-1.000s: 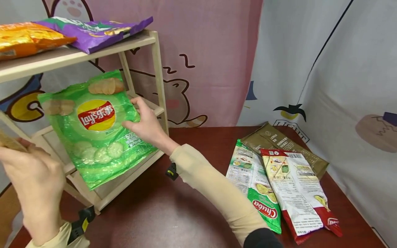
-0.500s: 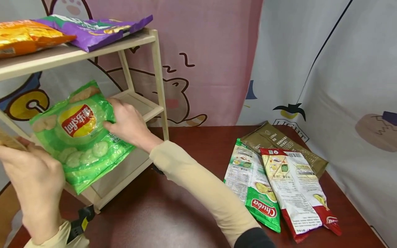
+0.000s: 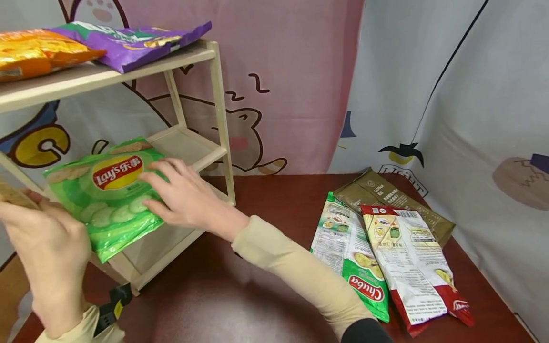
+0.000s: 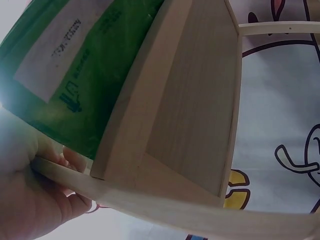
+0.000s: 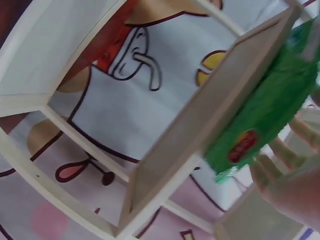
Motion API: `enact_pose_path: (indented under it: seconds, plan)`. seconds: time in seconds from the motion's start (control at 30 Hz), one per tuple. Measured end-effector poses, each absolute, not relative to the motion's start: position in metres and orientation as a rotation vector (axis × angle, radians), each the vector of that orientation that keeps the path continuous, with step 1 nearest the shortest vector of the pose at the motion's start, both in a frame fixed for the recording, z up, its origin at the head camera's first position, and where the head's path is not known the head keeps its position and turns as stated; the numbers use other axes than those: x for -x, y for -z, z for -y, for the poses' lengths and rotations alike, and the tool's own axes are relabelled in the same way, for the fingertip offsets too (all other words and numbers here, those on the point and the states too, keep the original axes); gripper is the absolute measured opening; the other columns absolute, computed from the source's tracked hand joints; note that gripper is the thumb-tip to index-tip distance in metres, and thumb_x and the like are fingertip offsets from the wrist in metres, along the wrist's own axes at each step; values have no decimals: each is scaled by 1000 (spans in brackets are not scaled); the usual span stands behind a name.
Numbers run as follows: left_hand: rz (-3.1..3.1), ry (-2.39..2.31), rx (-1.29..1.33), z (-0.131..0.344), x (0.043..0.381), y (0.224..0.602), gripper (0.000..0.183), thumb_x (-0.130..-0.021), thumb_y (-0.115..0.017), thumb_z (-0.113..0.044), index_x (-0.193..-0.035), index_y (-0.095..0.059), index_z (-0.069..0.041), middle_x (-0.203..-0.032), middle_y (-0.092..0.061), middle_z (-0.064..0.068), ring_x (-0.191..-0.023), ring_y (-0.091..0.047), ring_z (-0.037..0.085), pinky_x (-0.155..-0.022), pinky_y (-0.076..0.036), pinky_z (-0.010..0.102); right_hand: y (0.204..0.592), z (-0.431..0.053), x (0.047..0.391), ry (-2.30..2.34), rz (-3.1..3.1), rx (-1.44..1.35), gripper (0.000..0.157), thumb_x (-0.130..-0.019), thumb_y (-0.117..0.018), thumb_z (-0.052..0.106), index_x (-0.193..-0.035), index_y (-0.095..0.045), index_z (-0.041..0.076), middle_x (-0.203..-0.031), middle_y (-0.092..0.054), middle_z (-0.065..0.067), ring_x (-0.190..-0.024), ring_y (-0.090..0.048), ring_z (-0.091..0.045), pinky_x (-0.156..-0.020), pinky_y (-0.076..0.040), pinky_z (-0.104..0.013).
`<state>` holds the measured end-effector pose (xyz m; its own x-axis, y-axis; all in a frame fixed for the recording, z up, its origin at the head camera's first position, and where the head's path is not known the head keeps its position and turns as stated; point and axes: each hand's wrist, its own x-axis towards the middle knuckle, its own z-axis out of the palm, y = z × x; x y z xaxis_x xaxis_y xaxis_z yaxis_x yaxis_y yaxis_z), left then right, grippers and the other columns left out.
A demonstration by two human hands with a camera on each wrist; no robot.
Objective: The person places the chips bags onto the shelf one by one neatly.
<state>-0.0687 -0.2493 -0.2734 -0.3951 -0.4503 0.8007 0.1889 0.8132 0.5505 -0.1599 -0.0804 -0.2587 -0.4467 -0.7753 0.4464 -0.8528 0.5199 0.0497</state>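
Note:
A green bag of Lay's chips [image 3: 113, 202] lies tilted on the middle level of a wooden shelf rack [image 3: 220, 119], overhanging its front edge. My right hand [image 3: 186, 197] is at the bag's right side with fingers loosely spread, the fingertips over or against its front. In the right wrist view, those fingers [image 5: 287, 147] are extended beside the bag. At the far left, my left hand [image 3: 53, 252] grips a wooden post of the rack. The left wrist view shows this hand [image 4: 30, 185] wrapped round the post [image 4: 145, 205], close to the bag's lower corner.
An orange snack bag [image 3: 40, 55] and a purple one [image 3: 133, 45] lie on the rack's top. On the dark red table [image 3: 240, 295], a green Chuba bag [image 3: 349, 257], a red-and-white bag [image 3: 413, 267] and a brown bag [image 3: 386, 193] overlap at the right.
The Lay's bag has moved left and lower, then tipped back onto the middle level. My right hand has let go of its edge and its fingers have spread. The left hand stays put.

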Motion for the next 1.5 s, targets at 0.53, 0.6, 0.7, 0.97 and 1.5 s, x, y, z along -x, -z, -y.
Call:
enact_pose_path:
  seconds: [0.53, 0.6, 0.7, 0.97, 1.5]
  plan:
    - [1855, 705, -184, 247, 71, 269, 49, -96, -23, -6, -139, -14, 18, -154, -12, 24, -139, -19, 13, -117, -12, 24, 303, 61, 138, -54, 1993, -1246, 32, -100, -38, 42, -123, -58, 33, -134, -55, -2, -126, -50, -22, -99, -44, -33]
    - [1843, 717, -180, 246, 72, 268, 50, -96, -23, -6, -139, -13, 18, -153, -12, 25, -139, -18, 13, -117, -12, 24, 304, 64, 138, -52, 1977, -1226, 32, -101, -36, 41, -122, -59, 34, -132, -56, -2, -126, -50, -22, -98, -44, -33]
    - [1835, 728, -178, 246, 72, 267, 50, -96, -24, -7, -139, -13, 18, -153, -11, 26, -140, -17, 14, -117, -10, 24, 304, 68, 141, -60, 1968, -1217, 31, -102, -35, 40, -121, -59, 34, -132, -57, -2, -126, -51, -22, -99, -44, -34]
    - [1876, 714, -188, 248, 71, 269, 51, -97, -22, -7, -139, -12, 17, -153, -7, 24, -140, -13, 13, -117, -9, 23, 299, 79, 147, -24, 2063, -1242, 34, -103, -32, 38, -128, -54, 36, -140, -51, 1, -132, -45, -19, -105, -39, -33]
    - [1974, 619, -272, 256, 71, 276, 49, -99, -22, -11, -147, -17, -3, -147, -24, 3, -104, -27, 5, -91, -24, 30, 299, 86, 154, -19, 2161, -1297, 38, -102, -34, 40, -138, -46, 37, -148, -42, 3, -138, -38, -17, -112, -33, -36]
